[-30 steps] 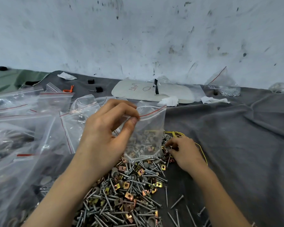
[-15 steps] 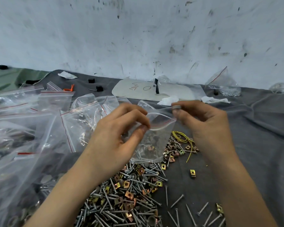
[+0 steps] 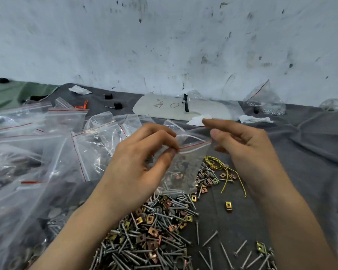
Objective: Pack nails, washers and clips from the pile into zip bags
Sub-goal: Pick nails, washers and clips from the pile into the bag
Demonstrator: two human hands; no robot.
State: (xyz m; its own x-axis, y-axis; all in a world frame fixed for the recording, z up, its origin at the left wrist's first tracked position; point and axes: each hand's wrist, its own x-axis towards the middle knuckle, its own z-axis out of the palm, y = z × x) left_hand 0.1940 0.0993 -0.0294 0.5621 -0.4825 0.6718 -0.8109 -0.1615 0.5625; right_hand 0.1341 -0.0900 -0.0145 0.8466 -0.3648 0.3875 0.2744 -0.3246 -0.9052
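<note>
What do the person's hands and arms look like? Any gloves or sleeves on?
No gloves, rings or watch on the left hand or right hand. The left forearm and right forearm show no sleeves. The nails are short and plain.

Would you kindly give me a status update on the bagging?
Left hand pinches zip bag rim. Right hand at its other corner, grip unclear. Pile below, nothing blocking.

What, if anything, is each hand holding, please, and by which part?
The left hand pinches the zip bag at its red-lined mouth; right hand: cannot tell.
</note>
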